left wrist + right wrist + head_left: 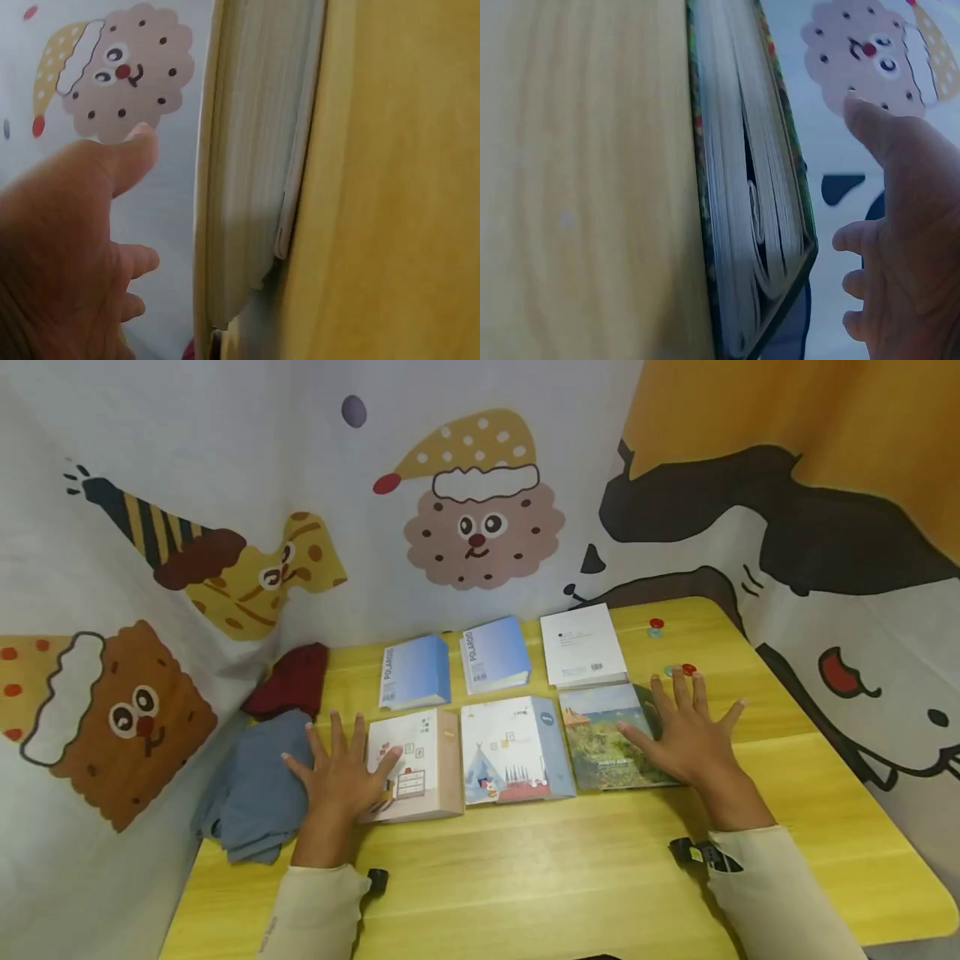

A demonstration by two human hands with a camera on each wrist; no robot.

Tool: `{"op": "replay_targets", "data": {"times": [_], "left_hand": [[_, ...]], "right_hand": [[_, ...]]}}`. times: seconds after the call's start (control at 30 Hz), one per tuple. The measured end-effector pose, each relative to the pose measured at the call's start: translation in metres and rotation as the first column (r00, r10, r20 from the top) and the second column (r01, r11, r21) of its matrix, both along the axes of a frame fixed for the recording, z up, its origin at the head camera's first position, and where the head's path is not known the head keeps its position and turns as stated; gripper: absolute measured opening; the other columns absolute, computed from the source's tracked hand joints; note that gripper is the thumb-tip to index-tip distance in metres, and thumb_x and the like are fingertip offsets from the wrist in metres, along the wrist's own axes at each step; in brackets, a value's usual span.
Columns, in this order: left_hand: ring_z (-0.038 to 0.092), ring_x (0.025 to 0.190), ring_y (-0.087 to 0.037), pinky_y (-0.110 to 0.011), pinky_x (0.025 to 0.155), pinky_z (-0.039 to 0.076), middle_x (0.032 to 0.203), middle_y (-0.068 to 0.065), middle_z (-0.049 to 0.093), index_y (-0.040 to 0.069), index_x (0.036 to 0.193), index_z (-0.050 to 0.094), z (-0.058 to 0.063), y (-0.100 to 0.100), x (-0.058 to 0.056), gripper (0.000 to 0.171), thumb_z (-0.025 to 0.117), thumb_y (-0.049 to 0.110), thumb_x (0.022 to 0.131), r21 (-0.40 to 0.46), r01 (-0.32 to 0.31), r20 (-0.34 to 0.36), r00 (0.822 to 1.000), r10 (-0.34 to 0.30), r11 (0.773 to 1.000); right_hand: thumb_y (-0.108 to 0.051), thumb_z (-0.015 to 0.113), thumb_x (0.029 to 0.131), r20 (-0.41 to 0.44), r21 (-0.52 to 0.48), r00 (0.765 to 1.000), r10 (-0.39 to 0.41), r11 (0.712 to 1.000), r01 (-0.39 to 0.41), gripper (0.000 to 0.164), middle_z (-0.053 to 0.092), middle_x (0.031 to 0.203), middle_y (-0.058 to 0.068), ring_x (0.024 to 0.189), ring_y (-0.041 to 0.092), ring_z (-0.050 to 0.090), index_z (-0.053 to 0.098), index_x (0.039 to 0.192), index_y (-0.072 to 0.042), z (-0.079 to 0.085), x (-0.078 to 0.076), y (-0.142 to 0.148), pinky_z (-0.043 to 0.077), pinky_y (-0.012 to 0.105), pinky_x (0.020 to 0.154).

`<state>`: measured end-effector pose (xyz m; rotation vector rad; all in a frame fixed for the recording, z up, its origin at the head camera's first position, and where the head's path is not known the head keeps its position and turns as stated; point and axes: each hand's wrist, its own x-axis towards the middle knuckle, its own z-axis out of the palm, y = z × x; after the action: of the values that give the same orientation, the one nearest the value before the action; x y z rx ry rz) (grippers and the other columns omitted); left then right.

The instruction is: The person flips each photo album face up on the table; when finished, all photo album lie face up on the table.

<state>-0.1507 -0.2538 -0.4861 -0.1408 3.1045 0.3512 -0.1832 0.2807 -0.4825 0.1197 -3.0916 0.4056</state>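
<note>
My left hand [336, 785] is spread with fingers apart at the left side of a white album with a beige spine [427, 735]. In the left wrist view this album's page edges [247, 150] stand beside the thumb. My right hand [693, 747], fingers also splayed, is over the right side of a green landscape photo album [596, 743]. Its pages [742, 150] show in the right wrist view. Contact with either album cannot be told. Between them lies a white album with a tent drawing [513, 760]. Neither hand holds anything.
Behind lie two blue Polaroid albums [420, 672] and a white-covered one [585, 643]. Small red discs [657, 623] and bluish ones [656, 633] are at the back right. Folded grey-blue cloth [258, 785] and dark red cloth [288, 681] lie left on the yellow table [525, 885]. Printed curtains surround it.
</note>
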Motion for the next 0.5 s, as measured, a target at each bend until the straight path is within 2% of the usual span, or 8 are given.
{"op": "replay_targets", "data": {"times": [0.13, 0.27, 0.37, 0.5], "left_hand": [[-0.014, 0.165, -0.061, -0.093, 0.112, -0.020, 0.184, -0.021, -0.009, 0.019, 0.178, 0.012, 0.009, 0.006, -0.001, 0.109, 0.031, 0.091, 0.099, -0.008, 0.028, 0.003, 1.000, -0.028, 1.000], [-0.010, 0.166, -0.061, -0.093, 0.114, -0.017, 0.185, -0.021, -0.008, 0.022, 0.178, 0.009, 0.016, 0.012, 0.001, 0.108, 0.037, 0.089, 0.099, 0.002, 0.076, 0.015, 0.997, -0.076, 0.997], [-0.003, 0.167, -0.061, -0.094, 0.117, -0.008, 0.185, -0.021, -0.006, 0.022, 0.178, 0.010, 0.018, 0.017, 0.005, 0.106, 0.046, 0.085, 0.100, 0.009, 0.126, 0.010, 0.992, -0.127, 0.992], [0.001, 0.168, -0.058, -0.093, 0.120, 0.004, 0.185, -0.021, -0.001, 0.020, 0.178, 0.015, 0.015, 0.022, 0.008, 0.107, 0.059, 0.077, 0.099, 0.084, 0.194, -0.027, 0.981, -0.193, 0.977]], "right_hand": [[-0.087, 0.043, 0.099, -0.014, 0.031, 0.999, 0.032, 0.999, -0.031, 0.111, -0.008, 0.184, 0.021, 0.169, 0.055, -0.004, 0.018, 0.177, -0.012, 0.009, -0.008, -0.012, -0.017, 0.095, 0.112], [-0.088, 0.043, 0.099, -0.016, 0.031, 0.997, 0.074, 0.997, -0.074, 0.110, -0.007, 0.185, 0.019, 0.170, 0.053, -0.004, 0.017, 0.177, -0.014, 0.014, -0.015, -0.028, -0.018, 0.093, 0.114], [-0.087, 0.043, 0.099, -0.027, 0.018, 0.994, 0.110, 0.994, -0.109, 0.109, -0.005, 0.185, 0.017, 0.171, 0.050, -0.004, 0.017, 0.177, -0.016, 0.016, -0.022, -0.041, -0.016, 0.093, 0.115], [-0.085, 0.046, 0.099, -0.041, 0.011, 0.988, 0.147, 0.989, -0.147, 0.107, -0.001, 0.186, 0.017, 0.171, 0.049, -0.001, 0.018, 0.177, -0.016, 0.015, -0.028, -0.059, -0.012, 0.094, 0.116]]}}
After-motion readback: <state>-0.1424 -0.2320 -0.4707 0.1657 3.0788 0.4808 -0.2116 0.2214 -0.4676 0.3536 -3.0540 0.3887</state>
